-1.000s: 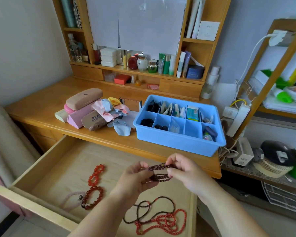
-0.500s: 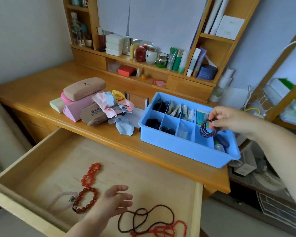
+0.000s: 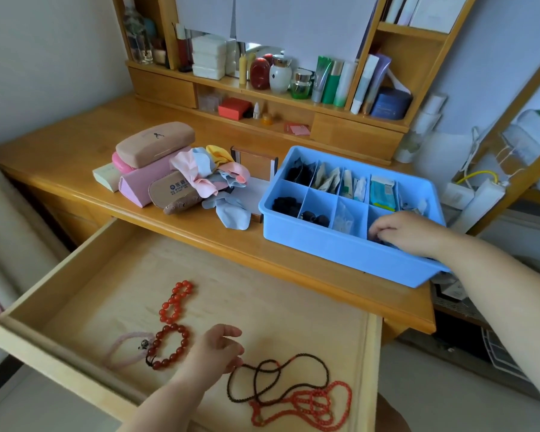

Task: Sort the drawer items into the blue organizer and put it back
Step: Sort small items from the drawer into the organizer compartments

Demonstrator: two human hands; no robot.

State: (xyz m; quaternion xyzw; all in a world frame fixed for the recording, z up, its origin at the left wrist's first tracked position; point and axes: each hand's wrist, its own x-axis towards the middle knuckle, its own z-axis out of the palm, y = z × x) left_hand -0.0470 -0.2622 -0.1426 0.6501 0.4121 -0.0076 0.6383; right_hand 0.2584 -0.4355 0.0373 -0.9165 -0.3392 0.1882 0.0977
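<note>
The blue organizer (image 3: 334, 249) stands on the desk's right end, its compartments holding dark hair ties, packets and small boxes. My right hand (image 3: 401, 232) reaches down into its front right compartment, fingers curled on a dark bead bracelet that is mostly hidden. My left hand (image 3: 214, 350) hovers low in the open wooden drawer (image 3: 75, 310), fingers loosely apart and holding nothing. Beside it lie a dark red bead bracelet (image 3: 169, 347), a pink bracelet (image 3: 122, 353), a bright red bead bracelet (image 3: 175, 299), a long dark bead necklace (image 3: 278, 378) and a coral bead necklace (image 3: 309, 406).
On the desk left of the organizer sit stacked glasses cases (image 3: 155, 143), a heap of pastel cloths (image 3: 209, 173) and a small framed box (image 3: 256, 169). Cosmetics bottles (image 3: 281, 74) line the back shelf. A wooden rack (image 3: 512, 157) with cables stands to the right.
My right hand carried the dark bead bracelet from in front of me to the organizer and lowered it into the front right compartment. My left hand let go and dropped into the drawer.
</note>
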